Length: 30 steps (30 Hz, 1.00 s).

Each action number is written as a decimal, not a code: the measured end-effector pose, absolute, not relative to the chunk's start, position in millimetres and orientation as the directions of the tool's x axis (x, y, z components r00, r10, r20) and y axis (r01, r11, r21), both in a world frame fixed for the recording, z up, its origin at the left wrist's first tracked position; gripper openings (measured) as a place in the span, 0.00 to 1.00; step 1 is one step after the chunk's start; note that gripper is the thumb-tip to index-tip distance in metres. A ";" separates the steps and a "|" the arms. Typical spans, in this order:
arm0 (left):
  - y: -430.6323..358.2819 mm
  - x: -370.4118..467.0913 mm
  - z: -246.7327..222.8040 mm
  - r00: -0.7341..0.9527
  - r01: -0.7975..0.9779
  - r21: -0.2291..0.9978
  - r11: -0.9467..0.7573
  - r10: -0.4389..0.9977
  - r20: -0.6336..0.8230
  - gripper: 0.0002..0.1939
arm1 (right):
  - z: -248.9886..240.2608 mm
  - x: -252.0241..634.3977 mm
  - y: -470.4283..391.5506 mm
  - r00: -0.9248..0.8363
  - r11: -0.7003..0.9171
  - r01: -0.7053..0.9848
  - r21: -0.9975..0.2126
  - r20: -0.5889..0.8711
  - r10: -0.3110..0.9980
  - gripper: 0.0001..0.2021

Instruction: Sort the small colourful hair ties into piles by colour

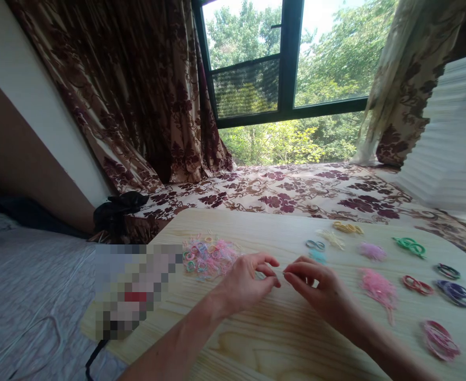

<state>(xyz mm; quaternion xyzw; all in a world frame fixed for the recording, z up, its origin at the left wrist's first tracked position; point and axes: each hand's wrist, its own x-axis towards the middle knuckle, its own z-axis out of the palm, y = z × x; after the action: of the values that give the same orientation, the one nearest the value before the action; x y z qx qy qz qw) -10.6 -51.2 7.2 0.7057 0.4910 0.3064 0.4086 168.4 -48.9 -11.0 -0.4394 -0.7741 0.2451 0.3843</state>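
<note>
- Pale pine desk (280, 338): left hand (244, 284) and right hand (320, 288) pinch a thin clear elastic band (275, 271) between fingertips, at centre.
- Mixed pastel heap of small bands (209, 255) lies at 10 o'clock of the left hand.

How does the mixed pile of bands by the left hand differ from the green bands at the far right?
The mixed pile holds many colours, mostly pink; the green bands are one colour. The mixed pile is large and heaped; the green bands are only a few, lying flat. The mixed pile lies close to the left hand; the green bands lie well away from both hands. Both rest on the wooden table.
</note>
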 end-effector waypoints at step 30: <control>-43.4 -13.5 -0.8 0.181 0.510 0.825 -0.243 0.968 0.174 0.08 | -2.4 234.6 -19.2 -0.017 0.139 0.912 -0.387 0.301 0.953 0.16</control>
<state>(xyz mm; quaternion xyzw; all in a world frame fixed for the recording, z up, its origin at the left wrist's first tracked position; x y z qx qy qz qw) -13.5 -43.4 -0.8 0.7004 0.5277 0.3622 0.3160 234.6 -19.2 -2.4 -0.6550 -0.7120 0.0417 0.2498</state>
